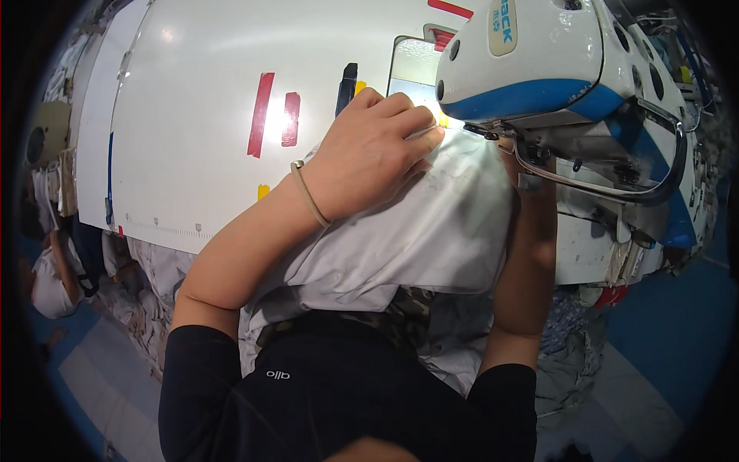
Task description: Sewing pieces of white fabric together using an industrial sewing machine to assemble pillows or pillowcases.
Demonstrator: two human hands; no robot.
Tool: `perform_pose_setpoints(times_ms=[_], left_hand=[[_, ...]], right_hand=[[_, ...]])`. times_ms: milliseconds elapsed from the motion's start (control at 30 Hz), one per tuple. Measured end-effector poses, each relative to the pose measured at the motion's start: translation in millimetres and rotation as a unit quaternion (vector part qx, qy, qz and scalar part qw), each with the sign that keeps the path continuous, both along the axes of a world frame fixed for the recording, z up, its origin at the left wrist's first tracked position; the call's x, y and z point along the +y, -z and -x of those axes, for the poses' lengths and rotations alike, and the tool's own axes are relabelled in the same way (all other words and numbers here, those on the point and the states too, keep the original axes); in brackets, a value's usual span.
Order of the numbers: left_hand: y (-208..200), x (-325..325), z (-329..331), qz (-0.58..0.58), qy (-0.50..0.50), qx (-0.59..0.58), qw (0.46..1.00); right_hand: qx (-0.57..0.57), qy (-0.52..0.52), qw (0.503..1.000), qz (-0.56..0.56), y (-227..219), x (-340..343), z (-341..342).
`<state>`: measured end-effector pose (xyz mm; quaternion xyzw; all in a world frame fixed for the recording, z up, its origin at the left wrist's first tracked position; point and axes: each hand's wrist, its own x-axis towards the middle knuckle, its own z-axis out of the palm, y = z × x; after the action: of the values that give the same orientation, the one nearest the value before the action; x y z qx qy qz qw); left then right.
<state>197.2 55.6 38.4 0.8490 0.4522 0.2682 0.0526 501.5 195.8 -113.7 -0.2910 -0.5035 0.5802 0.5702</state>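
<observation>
A white piece of cloth (431, 239) runs from the sewing machine's needle area over the table edge and down onto my lap. My left hand (377, 150) rests on its upper left edge, fingers bent and thumb and fingertips pinching the cloth close to the lit needle area. The white and blue sewing machine (531, 69) stands over the cloth's far right corner. Behind its head and wire guard lies most of my right hand (530, 158), near the cloth's right edge; its fingers are hidden.
The white worktable (185, 108) carries strips of red tape (260, 115), dark tape (347, 88) and a printed ruler edge. A curved metal guard (616, 191) juts out from the machine. Piled fabric (570, 362) lies below at the right. Another person (54, 285) is at the far left.
</observation>
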Motion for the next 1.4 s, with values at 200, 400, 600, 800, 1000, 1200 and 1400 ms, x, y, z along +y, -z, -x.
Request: perform_pose_setpoints(times_ms=[200,400,600,800,1000,1200,1400], left_hand=[[-1,-1,4,0.010,-0.007,0.003,1.000],[0,1,2,0.009,0.004,-0.024,1.000],[0,2,7,0.003,0.011,-0.003,1.000],[1,2,10,-0.008,0.020,0.004,1.000],[-3,1,10,-0.009,0.043,-0.012,0.999],[-5,-1,12,0.003,0.052,-0.027,0.998],[-6,-2,10,0.004,0.056,-0.033,0.998]], right_hand=[[0.140,-0.019,0.986,0.084,-4,-38,1],[-0.418,-0.099,0.898,-0.096,-62,-46,-17],[-0.308,-0.079,0.944,-0.086,-99,-56,0],[-0.495,0.006,0.841,-0.218,-127,-78,21],[-0.311,0.028,0.949,-0.046,-99,-67,16],[-0.485,0.004,0.854,-0.187,-99,-65,9],[-0.433,-0.024,0.884,-0.177,-96,-64,10]])
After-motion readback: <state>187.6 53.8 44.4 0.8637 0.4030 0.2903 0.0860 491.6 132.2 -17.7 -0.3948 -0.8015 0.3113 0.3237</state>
